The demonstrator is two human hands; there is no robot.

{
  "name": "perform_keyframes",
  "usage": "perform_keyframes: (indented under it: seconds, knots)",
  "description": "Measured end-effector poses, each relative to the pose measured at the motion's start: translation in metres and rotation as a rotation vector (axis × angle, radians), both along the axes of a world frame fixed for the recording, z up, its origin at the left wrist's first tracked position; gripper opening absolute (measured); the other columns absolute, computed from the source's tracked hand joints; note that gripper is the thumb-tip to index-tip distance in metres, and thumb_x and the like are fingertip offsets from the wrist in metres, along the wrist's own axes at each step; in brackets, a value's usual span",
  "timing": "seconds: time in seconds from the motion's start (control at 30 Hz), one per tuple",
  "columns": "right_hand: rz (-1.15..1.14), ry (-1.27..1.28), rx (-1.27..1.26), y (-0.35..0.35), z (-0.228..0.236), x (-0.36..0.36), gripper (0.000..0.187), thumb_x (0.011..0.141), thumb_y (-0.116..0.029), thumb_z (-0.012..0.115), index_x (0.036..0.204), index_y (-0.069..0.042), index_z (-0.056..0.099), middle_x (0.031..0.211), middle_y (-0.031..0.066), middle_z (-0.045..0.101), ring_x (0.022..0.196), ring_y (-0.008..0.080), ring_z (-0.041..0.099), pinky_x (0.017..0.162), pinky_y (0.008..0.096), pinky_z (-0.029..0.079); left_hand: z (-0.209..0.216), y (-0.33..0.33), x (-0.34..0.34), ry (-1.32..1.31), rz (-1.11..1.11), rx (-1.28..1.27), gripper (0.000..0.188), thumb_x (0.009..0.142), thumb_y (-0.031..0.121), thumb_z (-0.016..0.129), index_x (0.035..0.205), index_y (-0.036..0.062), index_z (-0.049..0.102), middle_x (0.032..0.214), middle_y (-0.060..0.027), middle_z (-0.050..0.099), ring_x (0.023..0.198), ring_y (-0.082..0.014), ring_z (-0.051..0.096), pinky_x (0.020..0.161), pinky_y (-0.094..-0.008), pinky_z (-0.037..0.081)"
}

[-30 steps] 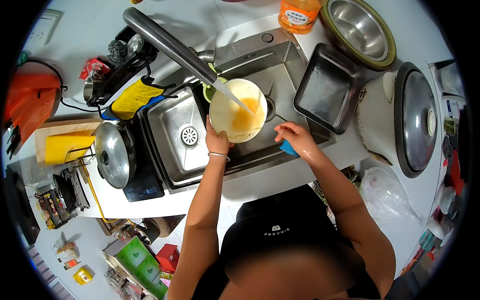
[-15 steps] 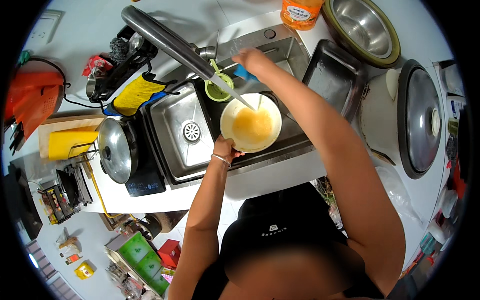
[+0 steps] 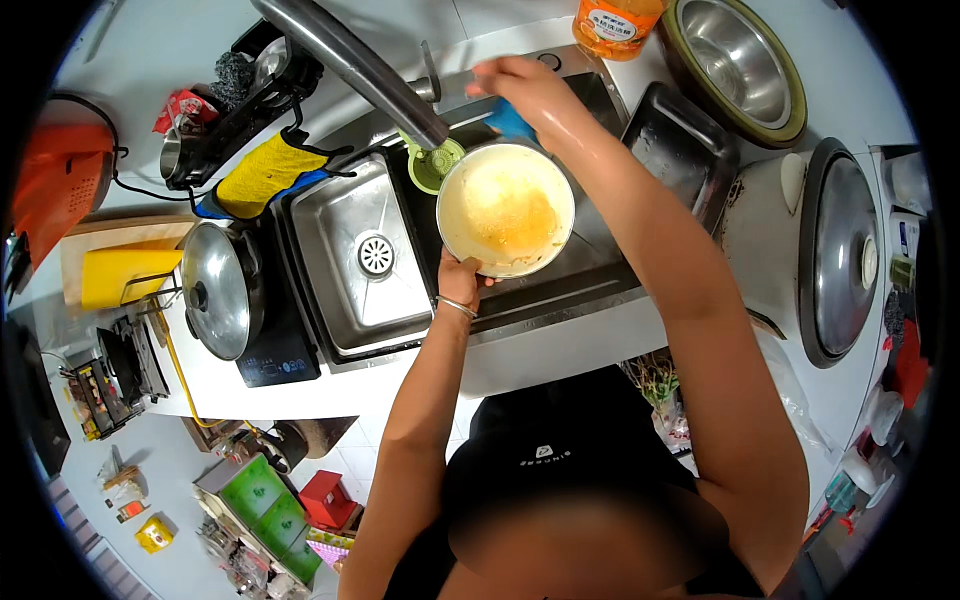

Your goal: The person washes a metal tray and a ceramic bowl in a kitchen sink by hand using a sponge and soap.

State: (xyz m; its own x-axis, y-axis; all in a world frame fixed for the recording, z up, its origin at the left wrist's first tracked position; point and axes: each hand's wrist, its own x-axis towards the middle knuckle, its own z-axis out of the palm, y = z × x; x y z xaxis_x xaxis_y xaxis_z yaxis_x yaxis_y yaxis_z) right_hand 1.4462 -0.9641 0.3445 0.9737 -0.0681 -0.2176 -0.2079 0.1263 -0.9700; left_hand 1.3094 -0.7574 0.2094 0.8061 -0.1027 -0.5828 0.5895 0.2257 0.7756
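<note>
My left hand point(image 3: 462, 280) grips the near rim of a cream-coloured bowl point(image 3: 455, 215), its thumb over the edge. Cloudy yellow-orange liquid point(image 3: 510, 220) with froth lies inside, and the bowl hangs over the right part of the sink. Above its far right side is my right hand point(image 3: 530, 95), slightly blurred, its upper fingers stretched toward the faucet lever point(image 3: 430, 65). A blue cloth point(image 3: 512, 120) is tucked under that hand, partly hidden by it. The thick grey faucet spout point(image 3: 385, 85) ends just beyond the bowl, with no stream visible. A green strainer cup point(image 3: 428, 170) sits beside the bowl.
An inner steel basin point(image 3: 375, 310) with a round drain is on the left. Left of it, a lidded pan point(image 3: 218, 290) stands on a black cooktop point(image 3: 280, 365). A dark tray point(image 3: 668, 150), steel basins point(image 3: 735, 60) and a large lidded pot point(image 3: 775, 230) line the right.
The water stream from the spout has stopped. The bowl has come up closer, its liquid shifting toward the lower right. My right hand has moved slightly right with the blue cloth.
</note>
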Motion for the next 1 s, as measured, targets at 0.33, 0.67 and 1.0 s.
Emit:
perform_keyframes:
  seconds: [0.33,0.67,1.0]
  knots:
    - [-0.073,0.147,0.252,-0.035,-0.034,-0.170,0.021,0.087,-0.015,0.052,0.101,-0.001,0.060,0.083,0.0083,0.063,0.063,0.0095,0.051,0.054,0.0238,0.046,0.022,0.028,0.028,0.058,-0.485,0.485,0.024,0.079,0.001,0.039,0.100,-0.0067,0.047,0.064,-0.0189,0.061,0.039,-0.0244,0.058,0.029,-0.0289,0.042]
    - [-0.153,0.343,0.275,-0.057,-0.067,-0.232,0.018,0.088,-0.017,0.052,0.099,-0.006,0.061,0.081,0.0075,0.061,0.065,0.0109,0.052,0.055,0.0262,0.048,-0.017,0.027,0.086,0.042,-1.006,1.090,0.023,0.080,0.005,0.045,0.094,-0.0095,0.057,0.072,-0.0246,0.063,0.053,-0.0271,0.065,0.041,-0.0320,0.051]
    - [-0.235,0.433,0.474,-0.063,-0.089,-0.249,0.024,0.089,-0.024,0.054,0.098,-0.003,0.059,0.082,0.0084,0.062,0.074,0.0146,0.058,0.059,0.0270,0.049,0.006,-0.088,0.111,-0.295,-1.919,1.715,0.043,0.079,0.026,0.065,0.114,0.0010,0.059,0.120,-0.0160,0.057,0.107,-0.0255,0.058,0.086,-0.0290,0.048]
